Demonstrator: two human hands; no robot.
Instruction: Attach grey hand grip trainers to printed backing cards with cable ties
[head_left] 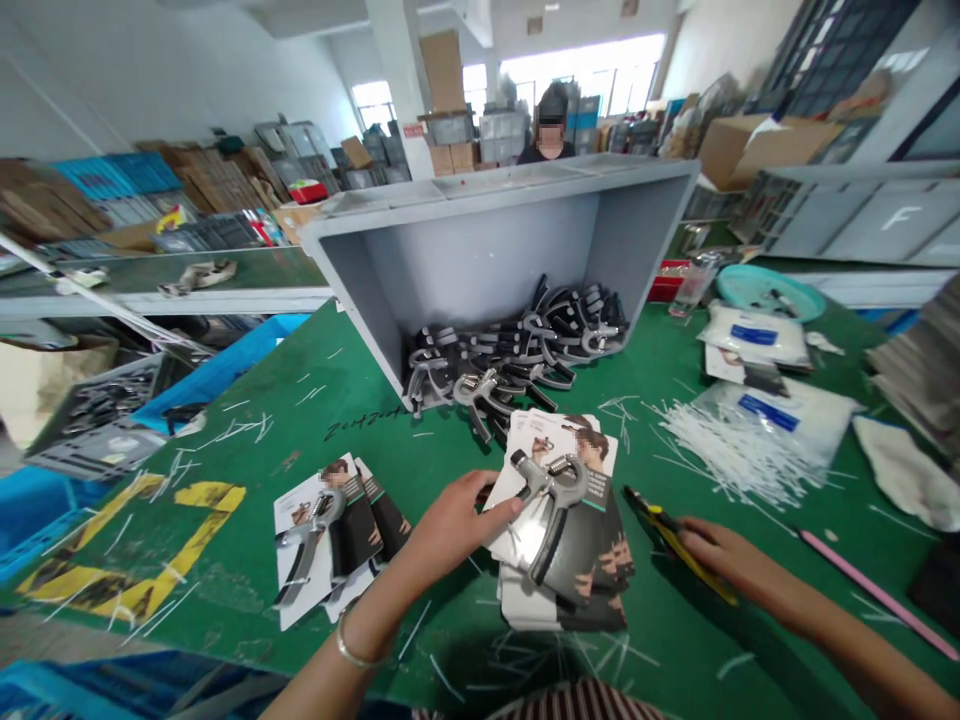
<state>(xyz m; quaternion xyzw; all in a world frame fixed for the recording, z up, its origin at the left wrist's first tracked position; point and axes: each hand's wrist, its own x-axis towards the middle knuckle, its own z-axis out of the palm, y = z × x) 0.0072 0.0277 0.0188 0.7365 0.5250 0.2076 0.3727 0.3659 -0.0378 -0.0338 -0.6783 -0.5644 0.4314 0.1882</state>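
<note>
My left hand (pixel 461 515) is closed at the left edge of a printed backing card (pixel 592 490), thumb on top and fingers partly hidden behind. A grey and black hand grip strengthener (pixel 559 510) with a metal spring lies on that card, atop a stack of similar cards. In my right hand (pixel 705 545) is a pair of yellow and black cutting pliers (pixel 667 530), its dark jaws pointing toward the stack. Left of my left hand, another hand grip strengthener (pixel 307 545) rests on cards lying on the green table.
A grey crate (pixel 480 250) tipped on its side holds many hand grips. White plastic ties (pixel 739 455) are heaped at right, beside plastic bags (pixel 757 335) and a pink stick (pixel 877 590). Tie offcuts litter the green table (pixel 247 540). A person (pixel 551 130) is behind the crate.
</note>
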